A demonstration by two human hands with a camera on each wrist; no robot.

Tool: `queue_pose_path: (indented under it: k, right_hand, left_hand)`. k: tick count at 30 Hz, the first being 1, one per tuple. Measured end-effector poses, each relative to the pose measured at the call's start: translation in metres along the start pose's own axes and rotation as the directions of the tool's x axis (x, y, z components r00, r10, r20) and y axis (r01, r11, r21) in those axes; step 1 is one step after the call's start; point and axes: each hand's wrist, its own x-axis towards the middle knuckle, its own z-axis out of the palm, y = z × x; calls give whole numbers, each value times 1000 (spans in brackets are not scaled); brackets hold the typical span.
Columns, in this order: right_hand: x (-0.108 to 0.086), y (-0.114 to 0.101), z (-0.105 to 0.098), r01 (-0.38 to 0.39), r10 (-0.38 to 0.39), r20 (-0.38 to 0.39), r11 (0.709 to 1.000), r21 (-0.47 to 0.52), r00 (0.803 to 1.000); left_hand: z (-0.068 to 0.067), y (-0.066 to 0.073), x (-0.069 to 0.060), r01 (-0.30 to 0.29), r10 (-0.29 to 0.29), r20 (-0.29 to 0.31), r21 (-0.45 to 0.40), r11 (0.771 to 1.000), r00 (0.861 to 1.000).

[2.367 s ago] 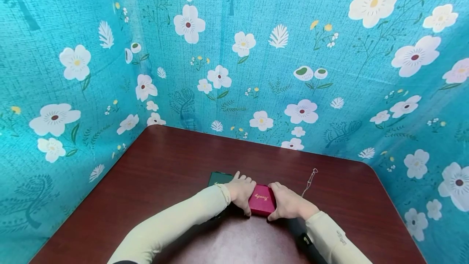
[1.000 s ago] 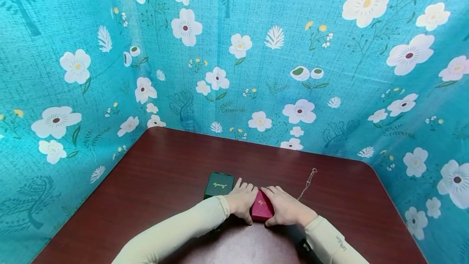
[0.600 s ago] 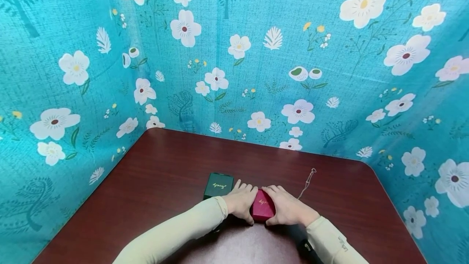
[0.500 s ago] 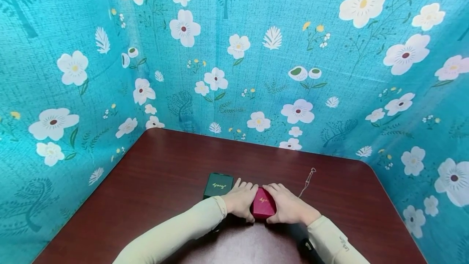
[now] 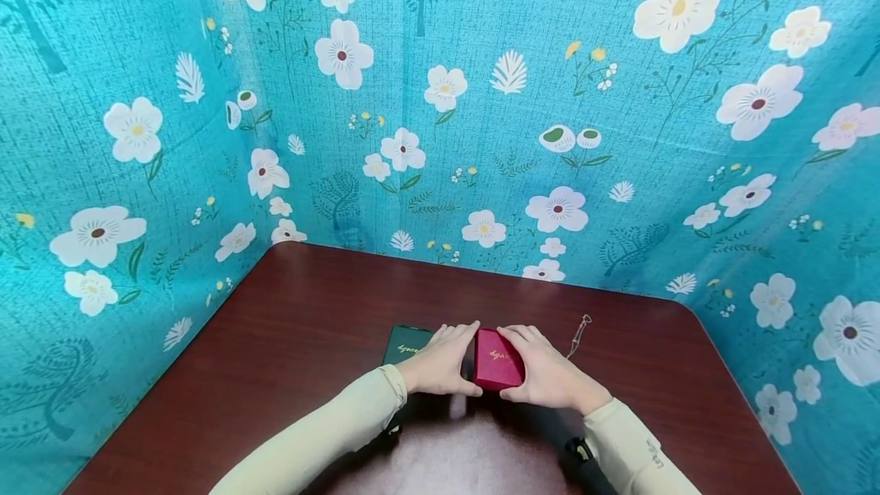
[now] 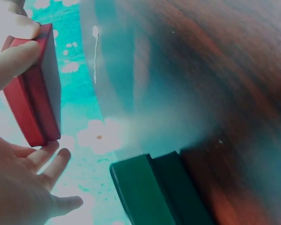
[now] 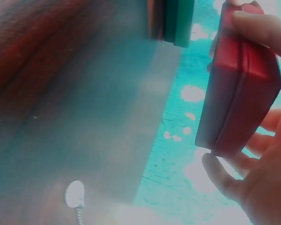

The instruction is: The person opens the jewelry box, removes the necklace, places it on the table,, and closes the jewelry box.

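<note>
Between both hands is a red box (image 5: 496, 365) with gold lettering on top, its lid closed. My left hand (image 5: 440, 360) has thumb and fingertips at its left corners, a gap showing beside the palm. My right hand (image 5: 553, 376) grips it from the right, thumb on the near side and fingers on the far side. Both wrist views show thumbs on one end of the red box (image 6: 35, 93) and fingertips at the other. A seam runs along the red box (image 7: 239, 89). Behind my left hand, a green box (image 5: 401, 344) is partly hidden.
A thin silver chain (image 5: 579, 336) lies on the dark red-brown table (image 5: 330, 289), just beyond my right hand. The green box (image 6: 143, 192) stands near the left hand. A blue floral curtain (image 5: 412, 98) borders the table's back and sides.
Both hands and the red box have moved away from the body. The left palm has moved off the box's side, opening a gap, and the left hand covers more of the green box.
</note>
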Motion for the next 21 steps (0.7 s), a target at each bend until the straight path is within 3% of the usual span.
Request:
queue_pose_path:
  k: [4, 12, 21]
  right_hand:
    - [2, -2, -4, 0, 0, -6, 1000, 11, 1000]
    - [9, -7, -10, -6, 7, -29, 999, 47, 1000]
    - [13, -18, -16, 38, -34, -84, 998, 49, 996]
  left_hand:
    - [-1, -6, -3, -2, -2, -32, -118, 993, 999]
    - [0, -13, -6, 38, -58, -60, -298, 954, 997]
    - [-6, -14, -11, -8, -50, -105, -494, 870, 993]
